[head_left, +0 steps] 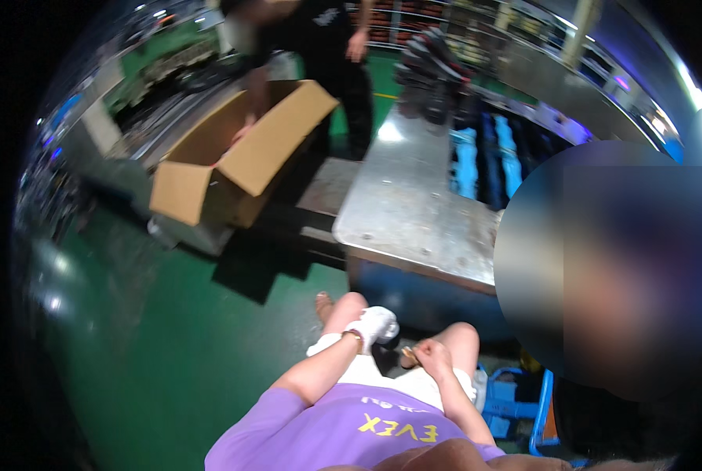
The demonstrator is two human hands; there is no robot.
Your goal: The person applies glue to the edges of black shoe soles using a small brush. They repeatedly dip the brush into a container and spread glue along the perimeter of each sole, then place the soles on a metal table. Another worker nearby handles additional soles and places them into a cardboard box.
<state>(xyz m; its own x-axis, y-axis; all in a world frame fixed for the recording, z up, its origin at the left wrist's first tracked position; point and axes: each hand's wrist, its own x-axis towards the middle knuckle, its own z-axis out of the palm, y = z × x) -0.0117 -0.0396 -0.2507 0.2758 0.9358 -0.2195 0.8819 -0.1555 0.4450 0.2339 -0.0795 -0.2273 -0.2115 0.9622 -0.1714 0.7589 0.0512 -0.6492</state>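
My left hand (376, 324), in a white glove with a bracelet at the wrist, is over my left knee, its fingers curled in. Whether it holds anything is hidden. My bare right hand (434, 357) is closed above my right thigh. Something small and tan shows by its fingertips, too blurred to name. Both hands are apart from the metal-topped workbench (402, 212), whose near edge lies just beyond my knees.
At the far left, a person (311, 47) in black reaches into an open cardboard box (272, 141). Shoes (433, 71) and blue and black pieces (464, 161) lie on the bench's far side. A blue metal frame (541, 412) stands at my right; a blurred patch covers the right side.
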